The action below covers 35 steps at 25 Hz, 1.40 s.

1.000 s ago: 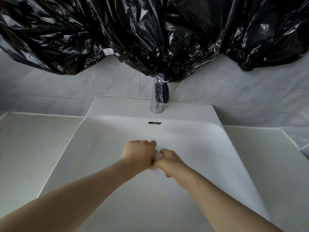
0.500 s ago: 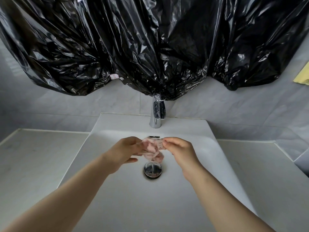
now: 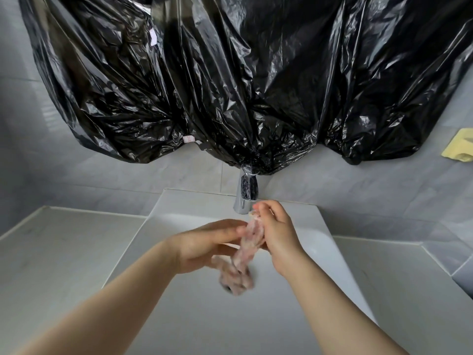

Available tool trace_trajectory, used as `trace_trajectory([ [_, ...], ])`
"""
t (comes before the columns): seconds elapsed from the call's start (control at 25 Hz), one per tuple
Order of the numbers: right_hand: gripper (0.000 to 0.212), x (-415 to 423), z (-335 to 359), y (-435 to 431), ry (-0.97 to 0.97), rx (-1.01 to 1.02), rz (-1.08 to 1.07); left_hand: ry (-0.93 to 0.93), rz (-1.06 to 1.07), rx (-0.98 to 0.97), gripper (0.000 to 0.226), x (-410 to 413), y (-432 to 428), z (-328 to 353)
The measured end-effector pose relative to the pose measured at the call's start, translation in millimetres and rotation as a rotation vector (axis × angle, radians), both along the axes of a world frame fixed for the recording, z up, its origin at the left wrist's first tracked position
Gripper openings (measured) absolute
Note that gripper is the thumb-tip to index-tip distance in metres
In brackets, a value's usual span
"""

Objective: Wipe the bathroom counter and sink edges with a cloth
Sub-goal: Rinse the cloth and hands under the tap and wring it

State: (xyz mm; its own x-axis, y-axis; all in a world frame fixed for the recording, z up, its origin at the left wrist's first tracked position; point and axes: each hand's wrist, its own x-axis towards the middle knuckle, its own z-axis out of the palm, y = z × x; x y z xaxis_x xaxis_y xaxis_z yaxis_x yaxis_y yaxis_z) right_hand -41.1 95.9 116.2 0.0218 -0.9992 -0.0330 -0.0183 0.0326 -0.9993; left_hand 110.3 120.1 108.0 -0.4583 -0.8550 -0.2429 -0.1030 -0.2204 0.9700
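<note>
head | left hand (image 3: 204, 245) pinching pink cloth (image 3: 247, 247) mid-length | right hand (image 3: 277, 234) curled round its top end, just in front of faucet (image 3: 243, 198) | hanging twisted and blurry below both hands, over sink (image 3: 194, 316) | counter (image 3: 64, 252) either side

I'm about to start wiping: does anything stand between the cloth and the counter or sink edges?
Nothing visible does. The left hand and right hand hold the pink cloth over the sink; only the faucet stands on its back edge.
</note>
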Motion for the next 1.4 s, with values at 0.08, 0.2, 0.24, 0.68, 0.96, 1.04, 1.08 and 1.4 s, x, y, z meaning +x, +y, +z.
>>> trace_trajectory([
  [0.08, 0.011, 2.7, 7.1, -1.3, 0.084, -0.073, -0.022, -0.204, 0.179, -0.17, 0.008, -7.2, -4.8, 4.1],
  [0.2, 0.021, -2.1, 12.6, -6.4, 0.093, -0.048, -0.023, -0.183, 0.298, -0.276, 0.003, -1.6, -13.0, 6.0],
  [0.24, 0.021, -2.1, 12.4, -6.6, 0.071, -0.028, 0.031, -0.115, 0.222, -0.253, 0.014, -1.7, -12.8, 5.7],
  [0.68, 0.025, -26.1, 14.7, -15.9, -0.085, 0.125, 0.323, 0.092, 0.258, -0.073, 0.015, 5.7, -17.5, 6.0],
  [0.96, 0.016, -11.6, 2.4, -10.2, -0.624, 0.353, 0.14, 0.448, 0.369, 0.217, 0.036, 2.3, -18.7, 7.6],
  [1.04, 0.029, -2.2, -10.9, -2.3, -0.193, 0.306, 0.279, 0.51, 0.284, 0.231, 0.039, 1.1, -18.8, 7.0],
  [1.08, 0.037, -0.2, -15.5, -0.3, -0.024, 0.253, 0.283, 0.497, 0.237, 0.194, 0.033, 1.2, -18.3, 5.7],
  [1.4, 0.017, -11.8, -39.7, -13.5, 0.338, 0.112, 0.072, -0.145, 0.527, 0.081, 0.02, 15.4, -19.0, -16.3],
])
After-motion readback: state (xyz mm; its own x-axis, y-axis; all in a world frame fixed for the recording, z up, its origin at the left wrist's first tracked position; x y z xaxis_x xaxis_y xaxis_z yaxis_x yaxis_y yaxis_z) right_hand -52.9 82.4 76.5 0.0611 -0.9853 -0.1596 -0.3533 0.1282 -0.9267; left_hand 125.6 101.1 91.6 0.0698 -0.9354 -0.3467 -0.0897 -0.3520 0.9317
